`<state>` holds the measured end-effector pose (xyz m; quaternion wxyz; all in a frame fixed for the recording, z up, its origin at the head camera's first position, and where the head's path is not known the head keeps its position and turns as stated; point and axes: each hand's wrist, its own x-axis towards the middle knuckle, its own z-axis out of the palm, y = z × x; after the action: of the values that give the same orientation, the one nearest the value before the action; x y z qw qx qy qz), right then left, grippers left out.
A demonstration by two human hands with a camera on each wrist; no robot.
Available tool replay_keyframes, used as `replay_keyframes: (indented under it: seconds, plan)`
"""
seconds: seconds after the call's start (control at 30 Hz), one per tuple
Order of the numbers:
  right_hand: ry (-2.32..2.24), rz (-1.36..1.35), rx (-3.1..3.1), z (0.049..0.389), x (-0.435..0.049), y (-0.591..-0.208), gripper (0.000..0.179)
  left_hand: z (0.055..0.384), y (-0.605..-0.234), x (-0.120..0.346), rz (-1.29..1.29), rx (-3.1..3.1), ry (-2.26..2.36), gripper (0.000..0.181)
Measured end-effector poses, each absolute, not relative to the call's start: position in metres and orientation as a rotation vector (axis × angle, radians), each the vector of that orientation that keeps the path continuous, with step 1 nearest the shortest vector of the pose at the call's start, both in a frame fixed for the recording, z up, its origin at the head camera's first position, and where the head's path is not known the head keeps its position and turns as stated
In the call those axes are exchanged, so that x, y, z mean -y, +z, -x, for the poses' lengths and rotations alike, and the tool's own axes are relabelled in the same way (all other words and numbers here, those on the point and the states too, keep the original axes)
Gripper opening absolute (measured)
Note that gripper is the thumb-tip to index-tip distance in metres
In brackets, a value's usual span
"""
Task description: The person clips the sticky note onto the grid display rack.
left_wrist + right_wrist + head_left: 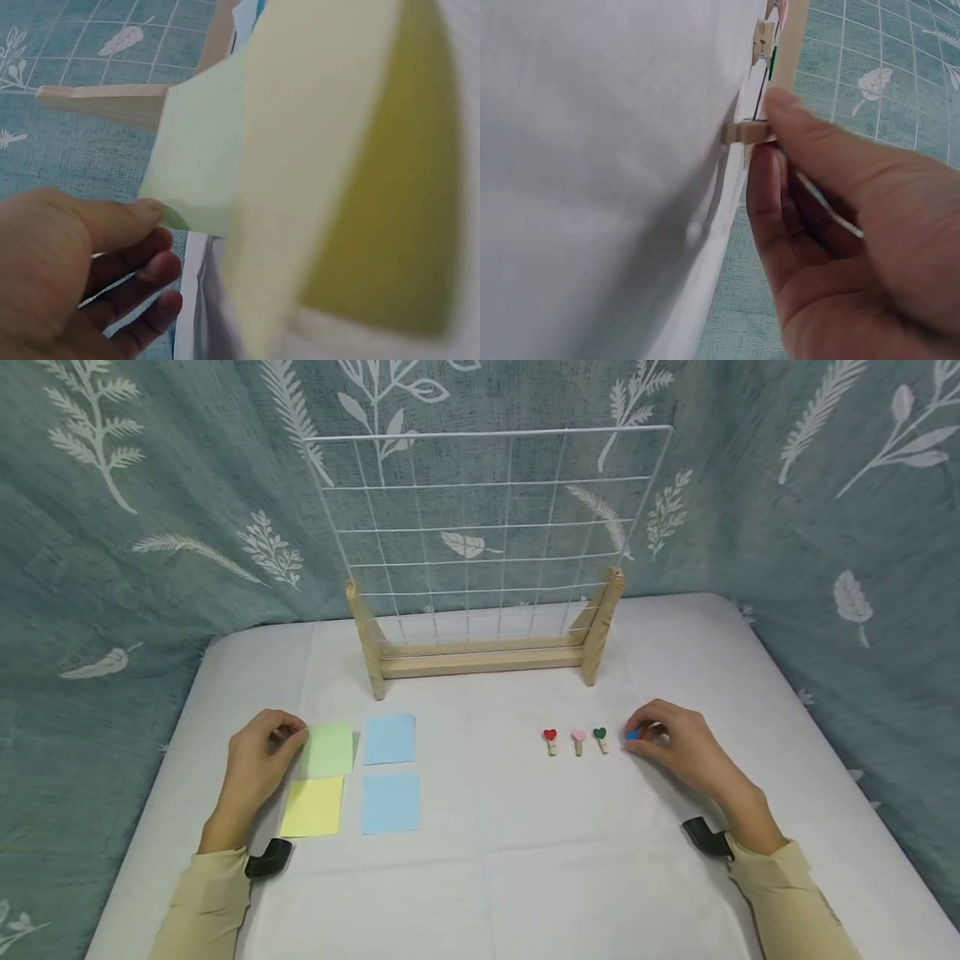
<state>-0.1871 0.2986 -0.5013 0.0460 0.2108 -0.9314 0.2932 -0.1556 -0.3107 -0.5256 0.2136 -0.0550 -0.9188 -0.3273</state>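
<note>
Fingers of the right hand hide much of the small wooden clothespin they pinch; its blue top's shape is unclear. It is just right of the green-heart clothespin. The left hand pinches the plain pale-green square note, covering one corner, beyond the yellow note on the tabletop.

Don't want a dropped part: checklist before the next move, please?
1. Left hand pinches green note: ok.
2. Right hand pinches blue-topped clip: ok.
3. Green note clear of yellow note: cannot tell; edges meet or nearly meet.
4. Wire grid upright in wooden stand: ok.
5. Red, pink and dark green heart clips apart from each other: ok.
6. Held note and clip at the grid: not ok; both are in front of it.
</note>
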Motion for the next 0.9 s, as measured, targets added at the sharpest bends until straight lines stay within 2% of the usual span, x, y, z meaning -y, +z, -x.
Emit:
replay_keyframes:
  seconds: [0.63, 0.9]
  plan:
    - [0.929, -0.548, 2.672, 0.185, -0.287, -0.488, 0.018, 0.163, -0.512, 0.297, 0.178, 2.487, -0.940, 0.005]
    - [0.981, -0.586, 2.663, 0.185, -0.277, -0.484, 0.026, 0.166, -0.500, 0.290, 0.191, 2.470, -0.944, 0.005]
